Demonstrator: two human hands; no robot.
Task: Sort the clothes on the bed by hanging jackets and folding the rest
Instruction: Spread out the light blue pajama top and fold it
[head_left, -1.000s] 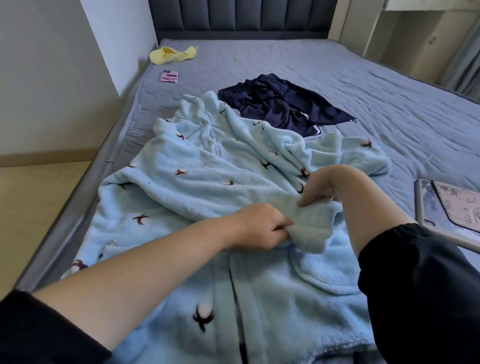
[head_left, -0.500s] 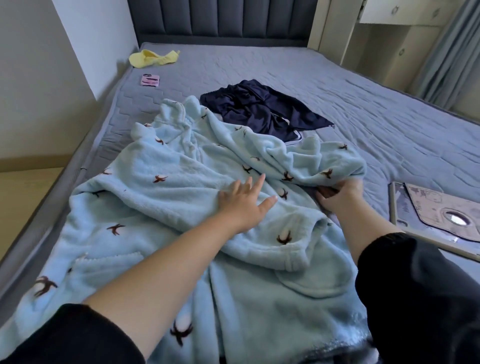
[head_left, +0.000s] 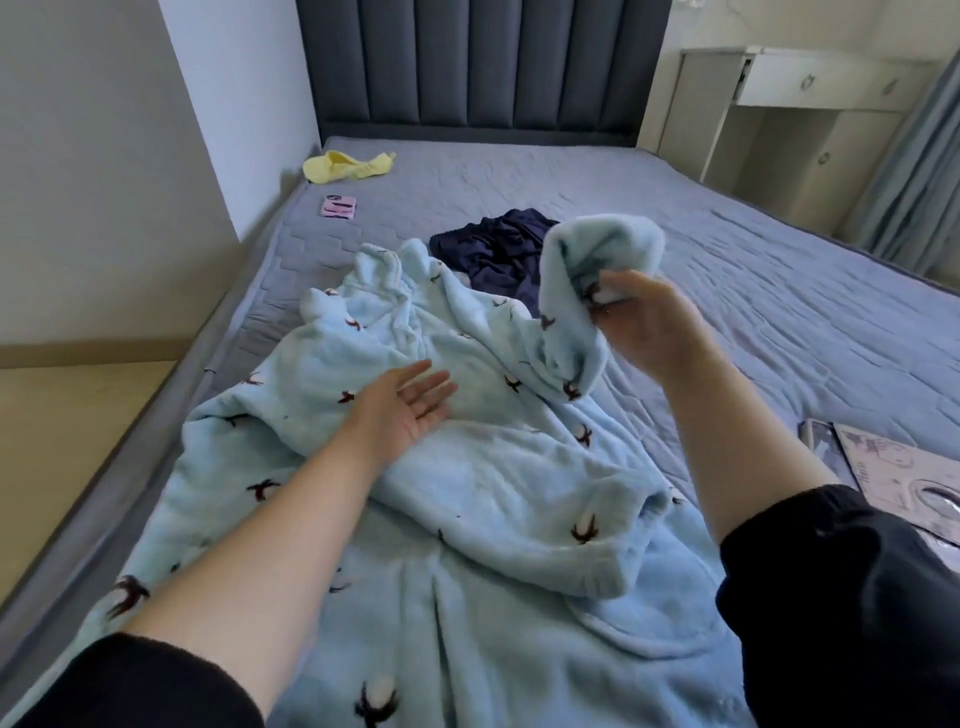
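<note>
A fluffy light-blue robe (head_left: 483, 483) with a dark cotton-flower print lies spread over the near half of the grey bed (head_left: 727, 270). My right hand (head_left: 652, 325) grips one sleeve of the robe and holds it lifted above the bed. My left hand (head_left: 410, 402) hovers over the robe's middle, palm turned up and fingers straight, holding nothing. Behind the robe a dark navy garment (head_left: 498, 249) lies crumpled. A yellow garment (head_left: 345, 166) sits far back by the headboard.
A small pink item (head_left: 338, 208) lies near the bed's left edge. A flat printed package (head_left: 893, 467) rests on the bed at the right. A wall runs along the left, white cabinets (head_left: 795, 130) stand at the back right, a curtain at the far right.
My right hand has lifted the robe's sleeve up off the bed. My left hand let go of the fabric, pressed flat on the robe, then turned palm up.
</note>
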